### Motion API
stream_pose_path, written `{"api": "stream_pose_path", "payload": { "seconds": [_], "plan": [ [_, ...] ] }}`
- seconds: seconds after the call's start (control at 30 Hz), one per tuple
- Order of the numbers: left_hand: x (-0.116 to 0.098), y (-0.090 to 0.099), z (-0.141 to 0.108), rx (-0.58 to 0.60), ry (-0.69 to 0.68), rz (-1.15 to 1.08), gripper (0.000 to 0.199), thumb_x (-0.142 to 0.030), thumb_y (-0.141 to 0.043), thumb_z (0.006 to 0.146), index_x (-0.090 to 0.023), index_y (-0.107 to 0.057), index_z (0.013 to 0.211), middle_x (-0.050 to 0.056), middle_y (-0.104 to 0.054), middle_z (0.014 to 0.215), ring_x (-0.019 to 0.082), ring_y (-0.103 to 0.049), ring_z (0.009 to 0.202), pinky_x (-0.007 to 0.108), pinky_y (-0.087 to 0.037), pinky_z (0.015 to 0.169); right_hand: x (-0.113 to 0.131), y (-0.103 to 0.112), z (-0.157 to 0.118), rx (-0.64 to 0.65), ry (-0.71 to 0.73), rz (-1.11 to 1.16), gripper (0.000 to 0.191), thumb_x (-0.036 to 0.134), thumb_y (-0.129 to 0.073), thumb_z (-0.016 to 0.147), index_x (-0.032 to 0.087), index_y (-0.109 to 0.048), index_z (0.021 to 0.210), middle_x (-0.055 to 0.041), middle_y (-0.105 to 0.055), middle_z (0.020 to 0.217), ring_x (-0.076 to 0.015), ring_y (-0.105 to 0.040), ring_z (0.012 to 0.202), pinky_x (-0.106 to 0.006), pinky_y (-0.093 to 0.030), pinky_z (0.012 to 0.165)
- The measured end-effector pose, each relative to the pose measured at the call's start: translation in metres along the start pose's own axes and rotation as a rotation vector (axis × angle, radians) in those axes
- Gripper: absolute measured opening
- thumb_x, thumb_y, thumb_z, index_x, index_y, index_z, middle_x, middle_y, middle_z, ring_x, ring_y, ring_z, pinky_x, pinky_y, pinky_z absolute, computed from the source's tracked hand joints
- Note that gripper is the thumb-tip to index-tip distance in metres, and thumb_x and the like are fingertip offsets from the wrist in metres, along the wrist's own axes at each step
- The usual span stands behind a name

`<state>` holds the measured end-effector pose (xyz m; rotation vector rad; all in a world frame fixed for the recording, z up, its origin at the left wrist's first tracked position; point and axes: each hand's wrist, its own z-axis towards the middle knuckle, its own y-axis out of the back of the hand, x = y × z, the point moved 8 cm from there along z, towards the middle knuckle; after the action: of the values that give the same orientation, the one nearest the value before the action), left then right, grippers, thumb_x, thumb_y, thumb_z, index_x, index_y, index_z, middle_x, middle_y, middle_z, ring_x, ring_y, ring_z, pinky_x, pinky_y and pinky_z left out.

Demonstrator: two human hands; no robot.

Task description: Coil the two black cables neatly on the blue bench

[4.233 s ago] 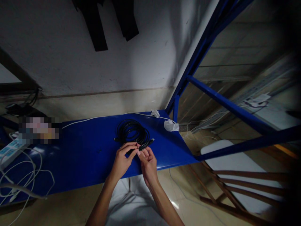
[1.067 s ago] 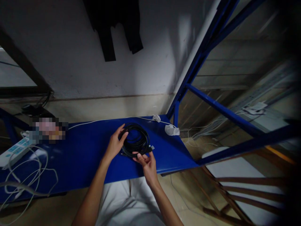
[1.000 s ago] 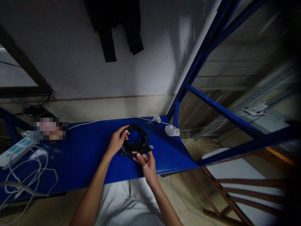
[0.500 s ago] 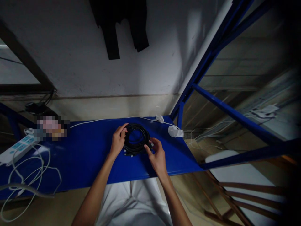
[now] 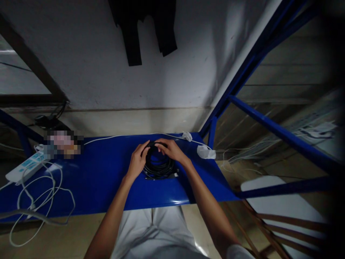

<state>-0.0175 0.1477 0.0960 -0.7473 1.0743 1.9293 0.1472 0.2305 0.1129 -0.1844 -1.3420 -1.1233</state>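
Observation:
A coil of black cable (image 5: 159, 169) rests on the blue tabletop (image 5: 94, 180), with connector ends showing at its near right side. My left hand (image 5: 138, 160) grips the coil's upper left part between thumb and fingers. Across the top of the coil, my right hand (image 5: 168, 148) is curled round the cable, close beside the left fingertips. The fingers partly hide the coil's far edge.
A white power strip (image 5: 27, 165) and tangled white cord (image 5: 52, 187) lie at the left, near a pixelated item. Crumpled white plastic (image 5: 206, 152) sits at the back right. Blue frame bars (image 5: 272, 126) and a wooden chair (image 5: 293, 225) stand at the right.
My right hand has moved from the coil's right side up to its top, near my left hand. The connector ends lie further right. The view has shifted slightly.

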Motion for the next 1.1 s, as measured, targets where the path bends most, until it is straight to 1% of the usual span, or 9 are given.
{"api": "stream_pose_path", "payload": {
  "seconds": [0.1,0.17,0.23,0.37,0.47,0.57,0.77,0.97,1.1],
  "plan": [
    [0.017,0.04,-0.019,-0.072,0.028,0.136,0.043,-0.041,-0.051,0.111,-0.031,-0.06,0.151,0.01,-0.071,0.134,0.025,-0.067,0.124,0.044,-0.049,0.113,-0.017,0.0,0.004,-0.025,-0.028,0.025,0.042,0.055,-0.06,0.107,0.018,-0.078,0.113,-0.003,-0.073,0.082,-0.0184,-0.066,0.073,-0.029,-0.051,0.07],
    [0.038,0.077,-0.043,-0.154,0.083,0.219,0.038,-0.043,-0.052,0.11,-0.029,-0.066,0.143,0.01,-0.071,0.134,0.026,-0.067,0.124,0.046,-0.051,0.111,-0.026,-0.001,0.003,-0.045,-0.037,0.039,0.044,0.057,-0.059,0.106,0.017,-0.078,0.102,-0.0025,-0.072,0.081,-0.0176,-0.063,0.074,-0.027,-0.048,0.069],
    [0.062,0.108,-0.071,-0.162,0.175,0.305,0.039,-0.048,-0.055,0.108,-0.028,-0.069,0.138,0.01,-0.071,0.133,0.027,-0.069,0.117,0.046,-0.055,0.105,-0.034,-0.001,0.001,-0.059,-0.049,0.045,0.05,0.058,-0.056,0.107,0.017,-0.075,0.085,-0.0008,-0.067,0.074,-0.0154,-0.058,0.068,-0.026,-0.043,0.065],
    [0.091,0.13,-0.114,-0.008,0.275,0.375,0.045,-0.057,-0.063,0.101,-0.03,-0.071,0.136,0.008,-0.073,0.124,0.026,-0.072,0.105,0.044,-0.059,0.096,-0.05,-0.002,-0.001,-0.114,-0.106,0.083,0.058,0.061,-0.053,0.107,0.017,-0.072,0.075,0.0008,-0.062,0.064,-0.0132,-0.051,0.06,-0.026,-0.038,0.06],
    [0.087,0.122,-0.123,0.058,0.243,0.406,0.049,-0.058,-0.074,0.094,-0.031,-0.072,0.135,0.006,-0.073,0.12,0.024,-0.072,0.098,0.042,-0.06,0.093,-0.058,-0.001,-0.003,-0.188,-0.12,0.164,0.049,0.062,-0.061,0.103,0.017,-0.079,0.094,-0.0029,-0.074,0.076,-0.0168,-0.062,0.068,-0.028,-0.047,0.066],
    [0.082,0.109,-0.119,0.096,0.203,0.388,0.035,-0.054,-0.069,0.099,-0.03,-0.077,0.123,0.006,-0.074,0.116,0.023,-0.072,0.094,0.04,-0.06,0.091,-0.062,-0.002,-0.006,-0.256,-0.125,0.254,0.043,0.058,-0.072,0.096,0.018,-0.077,0.111,-0.0055,-0.08,0.085,-0.021,-0.073,0.08,-0.033,-0.056,0.078],
    [0.081,0.1,-0.098,0.1,0.129,0.379,0.025,-0.045,-0.06,0.105,-0.028,-0.078,0.107,0.006,-0.077,0.111,0.025,-0.074,0.103,0.04,-0.058,0.097,-0.066,-0.002,-0.011,-0.324,-0.108,0.257,0.034,0.052,-0.08,0.09,0.021,-0.076,0.101,-0.0072,-0.082,0.097,-0.0242,-0.079,0.093,-0.04,-0.06,0.095],
    [0.055,0.08,-0.051,-0.04,0.114,0.306,0.024,-0.044,-0.06,0.105,-0.025,-0.075,0.105,0.006,-0.078,0.105,0.024,-0.074,0.098,0.036,-0.056,0.086,-0.063,-0.003,-0.013,-0.31,-0.088,0.127,0.029,0.049,-0.079,0.091,0.023,-0.079,0.103,-0.0069,-0.083,0.105,-0.0265,-0.079,0.1,-0.041,-0.059,0.097],
    [0.032,0.031,-0.004,-0.046,0.104,0.05,0.022,-0.043,-0.065,0.104,-0.023,-0.074,0.107,0.004,-0.081,0.093,0.021,-0.076,0.09,0.034,-0.055,0.086,-0.065,-0.004,-0.013,-0.29,-0.077,0.093,0.028,0.047,-0.077,0.093,0.024,-0.08,0.111,-0.0068,-0.083,0.108,-0.0269,-0.078,0.101,-0.04,-0.06,0.095]
  ]
}}
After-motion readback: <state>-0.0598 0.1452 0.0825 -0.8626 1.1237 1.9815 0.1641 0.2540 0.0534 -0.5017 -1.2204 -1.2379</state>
